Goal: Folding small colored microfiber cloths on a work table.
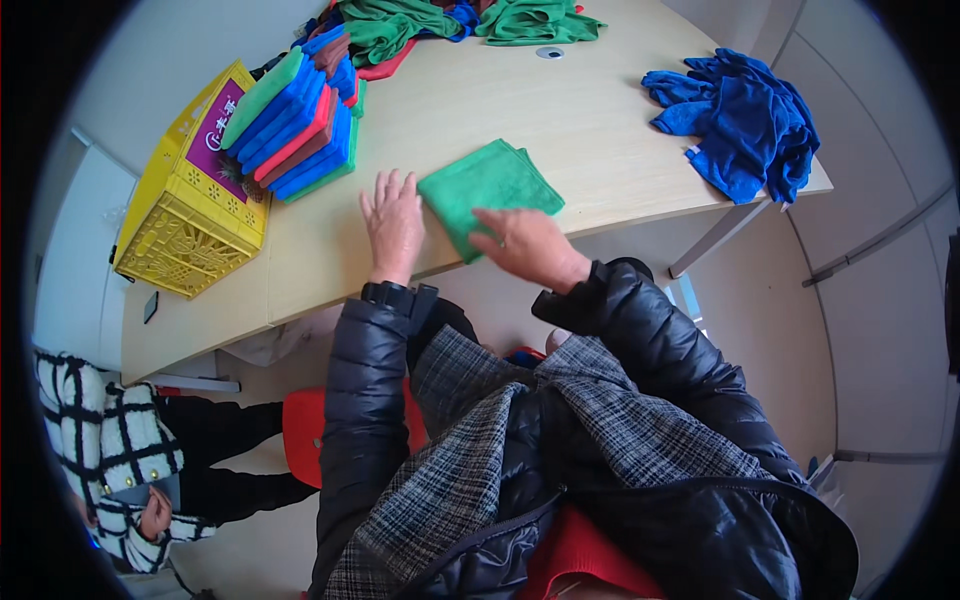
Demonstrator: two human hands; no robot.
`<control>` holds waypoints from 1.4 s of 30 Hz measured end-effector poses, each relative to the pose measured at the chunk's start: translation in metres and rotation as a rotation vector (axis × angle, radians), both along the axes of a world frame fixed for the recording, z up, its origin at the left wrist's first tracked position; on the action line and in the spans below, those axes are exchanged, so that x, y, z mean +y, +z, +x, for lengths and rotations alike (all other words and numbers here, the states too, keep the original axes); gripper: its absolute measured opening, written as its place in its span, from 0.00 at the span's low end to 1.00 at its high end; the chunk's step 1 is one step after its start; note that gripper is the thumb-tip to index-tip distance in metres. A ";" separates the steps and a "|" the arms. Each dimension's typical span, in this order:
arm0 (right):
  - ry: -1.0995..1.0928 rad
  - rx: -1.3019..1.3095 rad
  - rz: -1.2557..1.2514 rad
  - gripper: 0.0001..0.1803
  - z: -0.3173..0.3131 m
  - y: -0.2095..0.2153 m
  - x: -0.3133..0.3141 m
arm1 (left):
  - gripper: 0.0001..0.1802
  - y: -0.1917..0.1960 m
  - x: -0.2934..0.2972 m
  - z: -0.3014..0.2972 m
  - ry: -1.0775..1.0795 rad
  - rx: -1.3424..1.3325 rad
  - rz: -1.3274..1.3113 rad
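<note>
Right now both hands are flat and open on a folded green cloth (490, 190) — a soft, napped microfibre square lying near the front edge of the pale wood-grain desk (560, 110). Left hand (393, 225) rests palm down with fingers spread, just touching the cloth's edge at its nine o'clock. Right hand (530, 245) lies across the cloth's corner at five o'clock, fingers loose, gripping nothing. At ten o'clock from the cloth sits a neat stack of folded cloths (300, 120) — blue, red and green layers — leaning against a yellow plastic crate (190, 215) with a lattice wall. At two o'clock, well apart, a crumpled heap of blue cloths (745, 120) lies by the desk's corner. At twelve o'clock, rumpled green cloths (450, 22) spread along the far edge.
</note>
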State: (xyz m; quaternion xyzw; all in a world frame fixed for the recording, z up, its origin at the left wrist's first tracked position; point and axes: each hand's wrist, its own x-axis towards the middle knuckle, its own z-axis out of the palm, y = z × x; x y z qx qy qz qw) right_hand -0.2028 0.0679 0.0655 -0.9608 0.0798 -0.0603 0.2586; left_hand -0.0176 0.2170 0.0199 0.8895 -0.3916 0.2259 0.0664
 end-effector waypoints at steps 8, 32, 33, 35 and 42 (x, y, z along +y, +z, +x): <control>-0.039 -0.290 -0.434 0.32 0.053 -0.071 -0.061 | 0.35 -0.034 -0.043 -0.051 -0.070 0.257 0.019; 0.220 -0.247 -0.434 0.41 0.004 -0.060 -0.085 | 0.28 -0.026 -0.007 -0.092 -0.360 0.174 -0.187; 0.216 -0.245 -0.434 0.41 0.004 -0.060 -0.086 | 0.27 -0.027 -0.009 -0.093 -0.343 0.135 -0.172; 0.216 -0.249 -0.387 0.36 0.007 -0.059 -0.086 | 0.26 -0.028 -0.012 -0.092 -0.326 0.091 -0.156; 0.187 -0.232 -0.415 0.29 0.010 -0.046 -0.080 | 0.21 -0.030 -0.019 -0.090 -0.194 0.010 -0.072</control>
